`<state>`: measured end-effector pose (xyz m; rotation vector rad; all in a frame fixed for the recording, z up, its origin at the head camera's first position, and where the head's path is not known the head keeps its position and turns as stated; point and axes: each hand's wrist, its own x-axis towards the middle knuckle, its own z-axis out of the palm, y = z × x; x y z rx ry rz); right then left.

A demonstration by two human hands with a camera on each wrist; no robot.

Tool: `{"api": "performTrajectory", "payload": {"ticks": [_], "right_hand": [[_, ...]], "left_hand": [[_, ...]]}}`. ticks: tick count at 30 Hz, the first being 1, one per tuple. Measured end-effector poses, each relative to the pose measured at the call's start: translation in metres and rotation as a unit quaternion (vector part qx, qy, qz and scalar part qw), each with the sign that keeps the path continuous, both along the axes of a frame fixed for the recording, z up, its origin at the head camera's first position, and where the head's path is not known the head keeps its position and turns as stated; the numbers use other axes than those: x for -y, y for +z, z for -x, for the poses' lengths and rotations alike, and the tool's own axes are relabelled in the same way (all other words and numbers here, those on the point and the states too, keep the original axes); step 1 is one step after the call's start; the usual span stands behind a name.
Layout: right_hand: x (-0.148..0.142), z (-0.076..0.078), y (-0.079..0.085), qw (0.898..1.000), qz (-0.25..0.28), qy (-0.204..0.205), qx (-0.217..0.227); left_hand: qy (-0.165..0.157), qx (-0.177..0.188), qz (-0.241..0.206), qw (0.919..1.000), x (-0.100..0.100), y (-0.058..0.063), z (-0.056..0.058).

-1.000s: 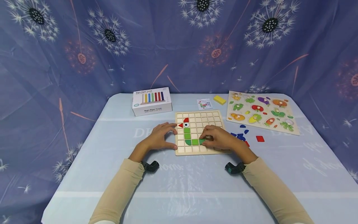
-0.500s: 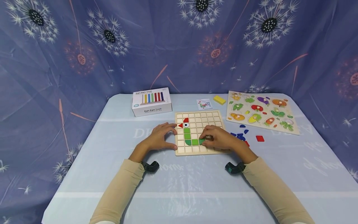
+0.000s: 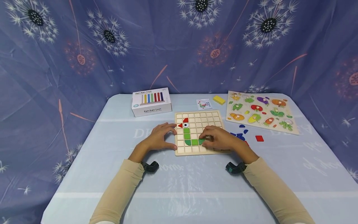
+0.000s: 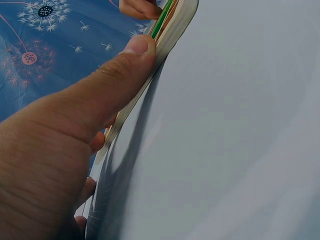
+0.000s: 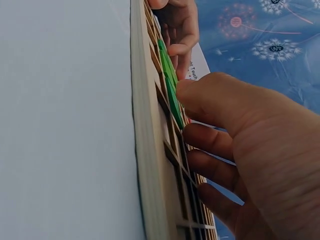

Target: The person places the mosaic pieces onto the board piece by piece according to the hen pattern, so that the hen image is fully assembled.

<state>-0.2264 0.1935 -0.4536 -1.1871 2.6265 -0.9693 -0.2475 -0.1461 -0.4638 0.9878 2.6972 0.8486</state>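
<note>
A wooden grid board [image 3: 183, 149] lies on the table. My left hand [image 3: 161, 137] rests at its left edge, fingertips and thumb touching the rim, the fingers loosely bent. My right hand [image 3: 218, 137] is over the lower middle, thumb and fingers pinching a dark green rounded tile [image 3: 201, 141] at its cell; in the right wrist view the thumb tip is on this tile [image 5: 172, 102]. Left of it are a light green square tile [image 3: 195, 142] and a green corner tile [image 3: 188, 142]. Above run green squares [image 3: 186, 133], a round eye tile [image 3: 185, 125], a red triangle [image 3: 180, 125] and a red rounded tile [image 3: 185, 120].
Blue tiles [image 3: 240, 136] and a red square [image 3: 259, 138] lie right of the board. Behind it are a printed card [image 3: 204, 104], a yellow block [image 3: 219, 100] and a white box [image 3: 152, 102]. A vegetable puzzle board [image 3: 261, 112] stands at the back right.
Both hands stay nearly where they were. The green tile under my right fingertips shows only a very slight shift, and the other tiles keep their places.
</note>
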Motion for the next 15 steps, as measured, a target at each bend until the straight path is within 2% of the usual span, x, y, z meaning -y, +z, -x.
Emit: {"api": "performTrajectory", "payload": {"ticks": [7, 15], "right_hand": [[-0.018, -0.010, 0.005, 1.000, 0.015, -0.006, -0.002], [-0.073, -0.029, 0.009, 0.996, -0.006, -0.054, -0.072]], "left_hand": [[0.003, 0.001, -0.003, 1.0000, 0.002, -0.001, 0.001], [0.000, 0.004, -0.006, 1.0000, 0.001, 0.000, 0.000]]}}
